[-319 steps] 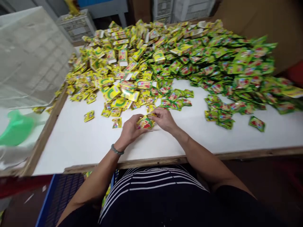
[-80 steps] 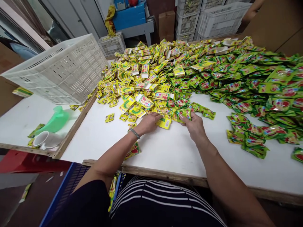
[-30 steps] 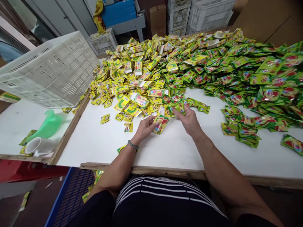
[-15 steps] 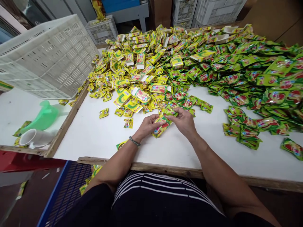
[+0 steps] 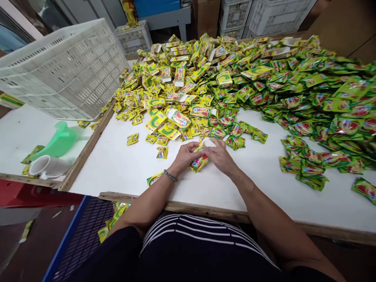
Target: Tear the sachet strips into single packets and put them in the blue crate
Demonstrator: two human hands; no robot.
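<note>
Just above the white tabletop, both hands are closed on one small yellow carton printed with red fruit. My left hand grips its left side, thumb across the printed face. My right hand pinches the far end, where a white flap stands up; its fingertips are partly hidden. Beyond the hands lie green candy packets and yellow cartons. A single yellow packet rests left of my left hand, and a flat yellow-green carton lies beside my left forearm.
A large heap of green packets covers the right and back of the table. On the left stand a white plastic crate, a green scoop and a white cup behind a wooden strip. A blue basket sits below.
The green packet that my right hand held at the carton's end no longer shows. My right hand has moved in closer, and the white flap is now visible at its fingers.
</note>
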